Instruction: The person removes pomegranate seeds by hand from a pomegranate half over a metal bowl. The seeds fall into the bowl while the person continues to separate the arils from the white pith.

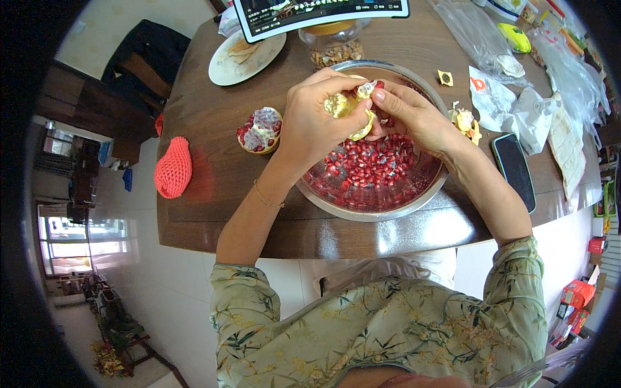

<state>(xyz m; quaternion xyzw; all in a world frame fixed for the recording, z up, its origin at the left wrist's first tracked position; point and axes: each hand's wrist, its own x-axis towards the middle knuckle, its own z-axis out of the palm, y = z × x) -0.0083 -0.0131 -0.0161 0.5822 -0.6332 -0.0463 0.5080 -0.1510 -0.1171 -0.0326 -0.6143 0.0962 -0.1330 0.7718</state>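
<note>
Both my hands meet over a stainless steel bowl (335, 210). My left hand (313, 104) grips a piece of pomegranate (361, 131) whose yellowish rind and pale inner membrane show between the fingers. With thumb and fingers, my right hand (410, 109) pinches the same piece where a few red seeds and white membrane stick out. Loose red pomegranate seeds (371, 162) cover the bottom of the bowl. Left of the bowl stands a larger chunk of pomegranate (260, 130), its cut face up with seeds and membrane in it.
Behind the bowl are a jar of nuts (335, 51), a tablet (320, 19) and a plate (247, 58) with flat food. Rind scraps (465, 123), a smartphone (514, 167), paper and plastic bags (572, 72) lie right. A red foam net (173, 169) lies near the table's left edge.
</note>
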